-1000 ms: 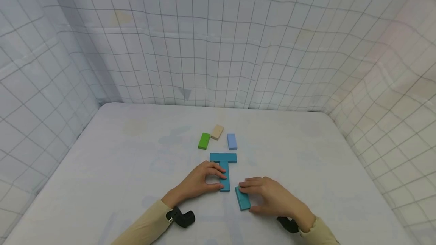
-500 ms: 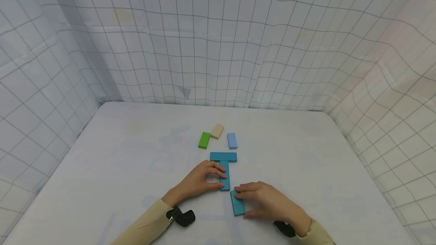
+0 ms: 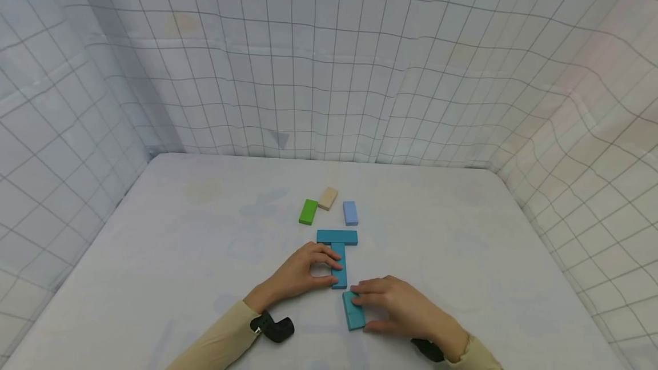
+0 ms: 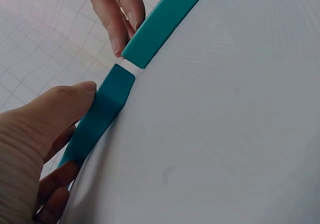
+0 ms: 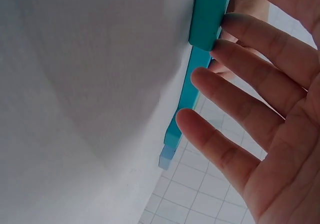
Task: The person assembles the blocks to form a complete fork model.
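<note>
Two blue blocks form a T in the head view: a crossbar block and a stem block running toward me. My left hand comes in from the left and holds the stem block, its fingertips and thumb spaced along it. A shorter teal block lies slightly tilted just below and right of the stem's near end. My right hand holds it, fingertips at its far end and thumb by its near right corner. In the left wrist view, a narrow gap separates the stem block from the teal block.
Beyond the T lie three small blocks: green, beige and light blue. They stand on a white-covered table. Gridded white curtains hang behind and at both sides.
My right hand has slid the teal block left and slightly toward me, from right of the stem to just below its near end. The left hand and the other blocks stay put.
</note>
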A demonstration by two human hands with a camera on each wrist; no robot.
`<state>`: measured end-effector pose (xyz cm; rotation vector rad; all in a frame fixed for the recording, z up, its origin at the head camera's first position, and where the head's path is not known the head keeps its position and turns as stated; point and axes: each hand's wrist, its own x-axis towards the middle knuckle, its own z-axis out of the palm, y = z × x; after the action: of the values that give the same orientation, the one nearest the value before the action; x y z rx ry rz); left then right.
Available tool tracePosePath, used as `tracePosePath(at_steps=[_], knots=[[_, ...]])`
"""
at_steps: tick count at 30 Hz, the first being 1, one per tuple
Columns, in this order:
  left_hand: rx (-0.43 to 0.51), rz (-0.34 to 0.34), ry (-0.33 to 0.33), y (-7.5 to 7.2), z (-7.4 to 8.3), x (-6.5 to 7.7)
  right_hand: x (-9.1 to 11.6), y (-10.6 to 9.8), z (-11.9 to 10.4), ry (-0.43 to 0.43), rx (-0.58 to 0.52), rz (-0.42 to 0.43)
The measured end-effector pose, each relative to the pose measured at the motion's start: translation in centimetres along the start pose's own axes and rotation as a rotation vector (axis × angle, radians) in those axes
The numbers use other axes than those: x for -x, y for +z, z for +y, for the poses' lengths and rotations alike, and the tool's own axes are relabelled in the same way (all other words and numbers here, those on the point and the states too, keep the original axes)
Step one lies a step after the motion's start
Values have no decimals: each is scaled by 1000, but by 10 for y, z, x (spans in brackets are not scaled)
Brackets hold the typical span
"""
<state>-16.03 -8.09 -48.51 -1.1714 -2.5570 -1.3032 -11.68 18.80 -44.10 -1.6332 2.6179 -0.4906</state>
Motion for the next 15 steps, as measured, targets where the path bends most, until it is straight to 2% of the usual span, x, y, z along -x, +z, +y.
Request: tracePosePath(at_steps=[7,15], knots=[[-5,0,5,0,-1,-1,-2,3,-5,34,26,-22],[-14,-4,-1,1,-1,-1,-5,3,-7,-13,42,23]])
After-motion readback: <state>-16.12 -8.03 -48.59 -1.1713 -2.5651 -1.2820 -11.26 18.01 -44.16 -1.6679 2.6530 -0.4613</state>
